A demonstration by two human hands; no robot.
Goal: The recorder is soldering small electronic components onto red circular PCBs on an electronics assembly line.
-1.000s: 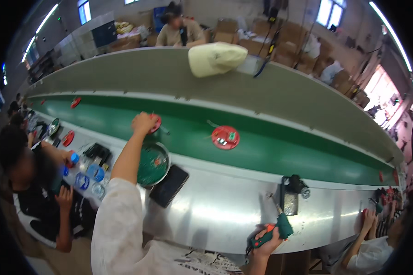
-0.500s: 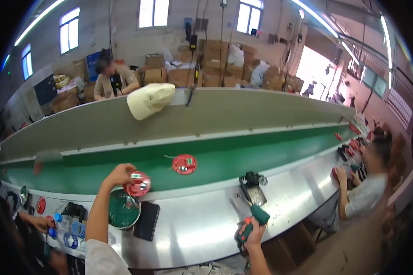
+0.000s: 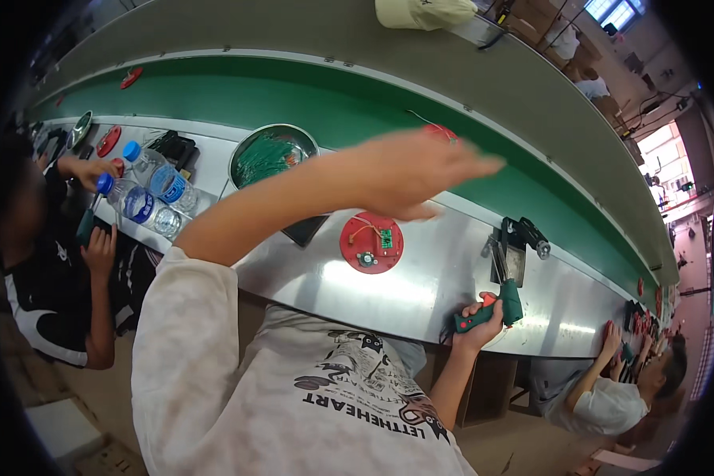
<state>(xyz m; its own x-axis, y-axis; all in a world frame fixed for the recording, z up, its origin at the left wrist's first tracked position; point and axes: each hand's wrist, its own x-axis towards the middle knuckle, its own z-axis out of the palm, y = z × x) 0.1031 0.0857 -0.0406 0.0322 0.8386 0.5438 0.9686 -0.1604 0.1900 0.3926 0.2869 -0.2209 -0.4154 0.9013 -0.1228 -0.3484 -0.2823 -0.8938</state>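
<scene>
My left hand (image 3: 416, 170) stretches across the steel table toward the green belt, fingers extended and slightly blurred, with nothing visible in it. Just beyond it, a red disc (image 3: 443, 132) with a pale wire lies on the belt, partly hidden by the hand. Below my left hand, another red round disc (image 3: 370, 243) rests on the table, showing a small green circuit board and wires. My right hand (image 3: 484, 317) grips a dark green pistol-grip tool (image 3: 509, 301) with a red trigger. Its thin metal tip points to a small metal tray (image 3: 510, 262) beside a black device (image 3: 525, 233).
Left of my arm stand a metal bowl (image 3: 271, 152) of green strands and plastic bottles (image 3: 139, 204). A dark flat object (image 3: 305, 230) lies partly under my forearm. Co-workers sit at both sides. A pale cap (image 3: 424, 13) hangs on the divider.
The view has tilted down and turned. My left hand has let go of the red disc it held by the bowl and moved right over the belt. A disc now lies on the table.
</scene>
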